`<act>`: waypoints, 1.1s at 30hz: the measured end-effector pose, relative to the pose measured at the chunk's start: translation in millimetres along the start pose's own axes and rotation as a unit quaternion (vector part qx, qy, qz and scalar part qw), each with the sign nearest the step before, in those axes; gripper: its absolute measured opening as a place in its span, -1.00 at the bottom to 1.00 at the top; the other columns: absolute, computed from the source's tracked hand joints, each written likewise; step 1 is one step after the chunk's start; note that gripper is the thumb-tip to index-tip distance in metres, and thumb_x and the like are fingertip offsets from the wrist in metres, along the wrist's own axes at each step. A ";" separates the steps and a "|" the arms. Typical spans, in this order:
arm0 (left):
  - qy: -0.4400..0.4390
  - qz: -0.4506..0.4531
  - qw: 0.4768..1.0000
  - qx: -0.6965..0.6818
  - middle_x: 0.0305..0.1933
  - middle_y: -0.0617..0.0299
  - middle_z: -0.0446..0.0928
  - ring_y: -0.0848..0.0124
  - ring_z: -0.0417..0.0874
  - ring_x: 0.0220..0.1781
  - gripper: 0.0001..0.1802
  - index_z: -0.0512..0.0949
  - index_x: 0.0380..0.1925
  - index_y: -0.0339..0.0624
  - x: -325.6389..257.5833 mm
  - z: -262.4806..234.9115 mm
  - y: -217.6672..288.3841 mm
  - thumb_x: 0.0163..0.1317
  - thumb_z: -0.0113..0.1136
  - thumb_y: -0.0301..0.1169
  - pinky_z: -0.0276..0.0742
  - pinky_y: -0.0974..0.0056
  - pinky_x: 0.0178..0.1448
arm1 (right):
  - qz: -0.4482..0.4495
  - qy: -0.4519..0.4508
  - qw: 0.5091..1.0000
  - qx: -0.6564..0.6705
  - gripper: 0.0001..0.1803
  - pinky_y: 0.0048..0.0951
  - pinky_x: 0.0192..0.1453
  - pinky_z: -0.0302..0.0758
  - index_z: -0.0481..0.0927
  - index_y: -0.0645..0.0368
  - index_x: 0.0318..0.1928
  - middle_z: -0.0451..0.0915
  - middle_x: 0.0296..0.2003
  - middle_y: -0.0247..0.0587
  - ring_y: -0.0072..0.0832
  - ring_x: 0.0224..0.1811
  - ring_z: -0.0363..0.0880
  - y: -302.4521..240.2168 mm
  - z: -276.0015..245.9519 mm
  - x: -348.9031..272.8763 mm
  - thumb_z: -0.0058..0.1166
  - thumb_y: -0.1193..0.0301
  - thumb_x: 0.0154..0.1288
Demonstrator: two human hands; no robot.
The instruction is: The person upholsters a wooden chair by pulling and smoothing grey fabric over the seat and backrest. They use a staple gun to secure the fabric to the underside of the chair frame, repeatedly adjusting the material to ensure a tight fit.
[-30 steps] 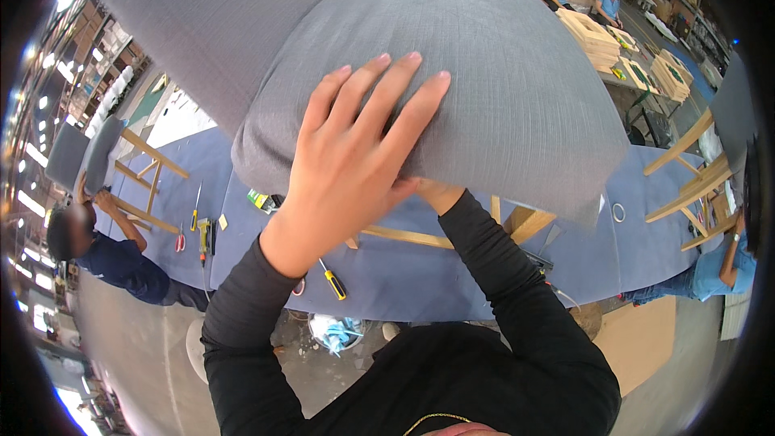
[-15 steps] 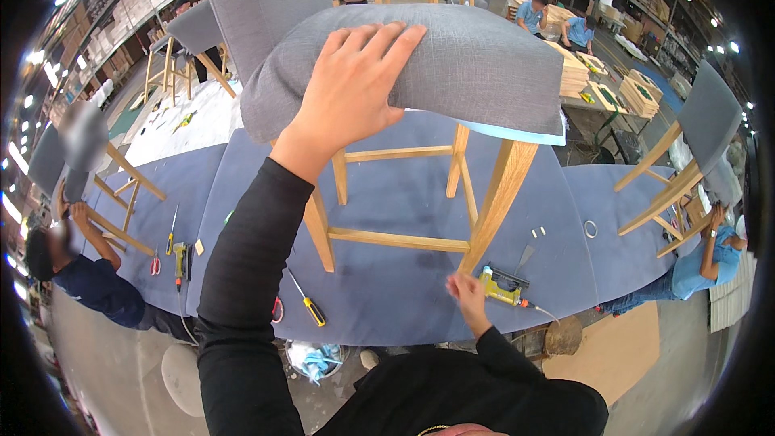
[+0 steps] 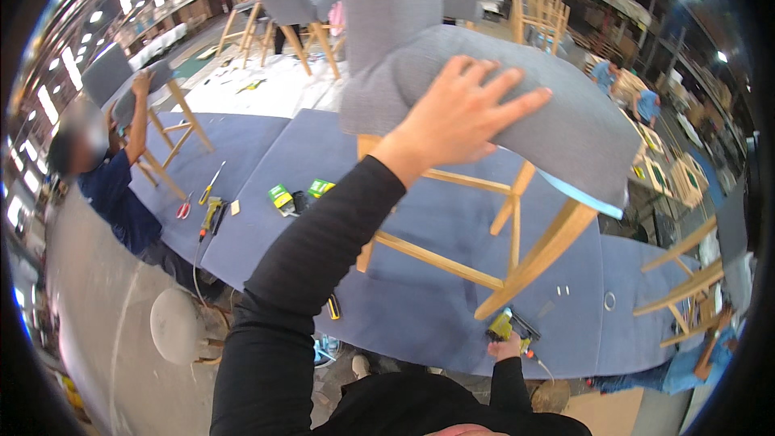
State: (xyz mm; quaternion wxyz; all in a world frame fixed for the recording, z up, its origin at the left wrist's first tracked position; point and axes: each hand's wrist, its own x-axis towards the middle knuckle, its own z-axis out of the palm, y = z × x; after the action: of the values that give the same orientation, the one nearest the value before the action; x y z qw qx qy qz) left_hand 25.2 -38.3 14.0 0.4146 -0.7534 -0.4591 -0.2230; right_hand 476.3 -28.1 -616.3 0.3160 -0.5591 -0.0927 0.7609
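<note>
Head view of a workbench seen from above. The left hand (image 3: 464,117) lies flat on the grey upholstered seat (image 3: 557,113) of a chair, fingers spread wide and palm down, pressing on the fabric near the seat's front curve. The seat's grey backrest (image 3: 387,8) rises just beyond the thumb side of this hand. Below the hand, the chair's light wooden legs (image 3: 537,258) and crossbars (image 3: 428,254) slope down to the blue padded table (image 3: 266,161), which the chair stands on. A strip of pale blue lining shows under the seat's edge, on the little-finger side of the hand.

The right hand (image 3: 507,345) sits low, well apart from the left, near the foot of the nearest leg. It is closed around a yellow and black power tool (image 3: 507,327); a cable runs from the tool toward the table's edge. Small metal fittings (image 3: 609,300) lie on the table just beyond this hand.

Farther out on the left hand's side, a green and yellow box (image 3: 281,198), a screwdriver (image 3: 211,184) and a second yellow tool (image 3: 211,214) rest on the table. Beyond them a co-worker in a dark blue shirt (image 3: 121,202) grips another grey chair (image 3: 121,81). A round stool (image 3: 178,327) stands beside the table's near edge, under the left forearm.
</note>
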 end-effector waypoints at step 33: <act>0.008 0.028 1.000 -0.005 0.37 0.12 0.45 0.10 0.55 0.26 0.10 0.25 0.52 0.22 14.4 21.8 -16.4 -0.13 0.53 -0.28 0.39 -0.03 0.31 | -0.686 -0.169 0.694 -0.139 -0.62 -0.18 0.38 0.39 0.59 0.17 0.08 0.36 0.42 0.08 -0.11 0.35 0.44 -93.0 417.6 -325.9 0.19 0.60 0.22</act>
State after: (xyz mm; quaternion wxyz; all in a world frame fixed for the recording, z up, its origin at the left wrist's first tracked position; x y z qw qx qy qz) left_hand 16.7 -9.0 19.1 0.4207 -0.7660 -0.4337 -0.2196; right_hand 188.7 -57.2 -162.7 0.6478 -0.2393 -0.6071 0.3930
